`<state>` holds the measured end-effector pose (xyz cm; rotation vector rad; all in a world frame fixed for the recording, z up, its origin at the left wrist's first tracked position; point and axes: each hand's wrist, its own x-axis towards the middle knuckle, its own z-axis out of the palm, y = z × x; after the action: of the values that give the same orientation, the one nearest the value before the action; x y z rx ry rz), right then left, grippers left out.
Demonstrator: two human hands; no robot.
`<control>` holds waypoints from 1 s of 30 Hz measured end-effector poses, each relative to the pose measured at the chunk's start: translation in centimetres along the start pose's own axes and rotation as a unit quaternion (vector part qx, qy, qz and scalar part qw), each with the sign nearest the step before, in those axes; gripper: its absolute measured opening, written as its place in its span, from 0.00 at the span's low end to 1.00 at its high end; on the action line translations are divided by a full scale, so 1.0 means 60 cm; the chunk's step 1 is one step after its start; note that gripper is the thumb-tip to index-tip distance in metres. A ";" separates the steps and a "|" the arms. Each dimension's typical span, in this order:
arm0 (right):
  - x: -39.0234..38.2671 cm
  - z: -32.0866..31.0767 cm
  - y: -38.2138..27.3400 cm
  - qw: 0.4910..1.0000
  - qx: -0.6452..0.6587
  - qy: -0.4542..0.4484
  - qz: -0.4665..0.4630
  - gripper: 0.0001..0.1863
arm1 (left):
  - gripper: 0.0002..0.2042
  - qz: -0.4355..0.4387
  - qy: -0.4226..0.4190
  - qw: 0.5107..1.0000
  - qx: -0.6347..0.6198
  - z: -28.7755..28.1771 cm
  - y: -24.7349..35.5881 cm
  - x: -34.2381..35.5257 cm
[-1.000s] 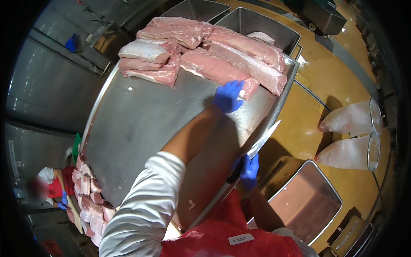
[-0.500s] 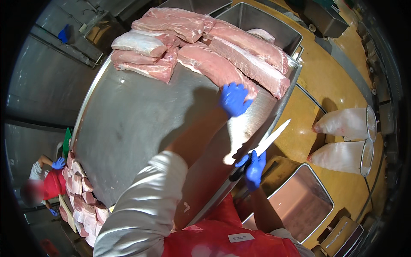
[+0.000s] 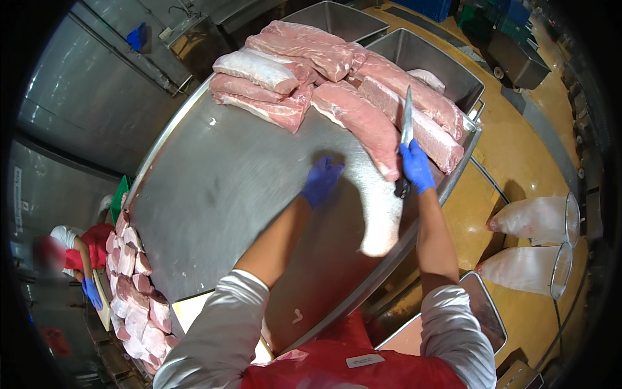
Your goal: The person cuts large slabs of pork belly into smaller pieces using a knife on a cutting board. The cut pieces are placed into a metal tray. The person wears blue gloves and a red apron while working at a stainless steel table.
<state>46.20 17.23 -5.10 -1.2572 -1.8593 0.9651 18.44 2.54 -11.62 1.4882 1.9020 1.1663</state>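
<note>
My right hand (image 3: 418, 167), in a blue glove, is closed on a knife (image 3: 407, 118). Its blade points away from me, and the dark handle shows below the fingers. The hand is beside the near end of a long pork loin (image 3: 363, 120), whose near tip lies on the steel table (image 3: 214, 201). My left hand (image 3: 322, 181), also gloved in blue, is over the bare metal left of that loin. It holds nothing, and its fingers are partly spread. A pale, shiny strip (image 3: 381, 223) stretches toward me from the loin's tip; I cannot tell whether it is fat or glare.
More loins (image 3: 259, 71) are stacked at the table's far end, beside steel tubs (image 3: 447, 58). Cut meat pieces (image 3: 139, 292) are heaped at the left, near a co-worker in a red apron (image 3: 91, 249). Two bag-lined hoops (image 3: 531, 269) stand on the yellow floor at right.
My left hand has come off the loin, back and to the left. My right hand has moved forward with the knife to the loin's side, and the blade now points farther away from me.
</note>
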 end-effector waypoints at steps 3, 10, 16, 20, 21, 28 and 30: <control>-0.097 0.055 -0.015 0.963 0.259 -0.053 0.057 0.20 | 0.21 -0.074 -0.016 0.996 0.039 0.006 0.022 0.078; -0.155 0.035 0.011 0.867 0.476 0.100 0.108 0.15 | 0.68 -0.204 -0.021 0.881 0.427 0.117 0.240 0.102; -0.197 -0.016 -0.027 0.913 0.390 0.030 0.112 0.15 | 0.67 -0.214 -0.023 0.963 0.161 0.061 0.183 0.090; -0.227 0.014 -0.016 0.881 0.453 -0.024 0.135 0.16 | 0.56 -0.186 -0.009 0.980 0.074 0.010 0.138 0.027; -0.233 0.027 -0.030 0.872 0.465 -0.037 0.147 0.16 | 0.54 -0.201 -0.019 0.978 0.051 -0.006 0.143 0.001; -0.297 0.149 -0.068 0.767 0.589 -0.083 0.240 0.16 | 0.40 -0.236 -0.052 0.899 -0.364 -0.083 0.116 -0.305; -0.333 0.166 -0.058 0.774 0.563 -0.110 0.268 0.10 | 0.38 -0.273 -0.122 0.844 -0.445 -0.130 0.152 -0.411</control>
<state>42.21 -4.53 -9.60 -0.8578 -0.6501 2.1533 25.18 -22.74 -3.36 0.4992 1.1757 1.2282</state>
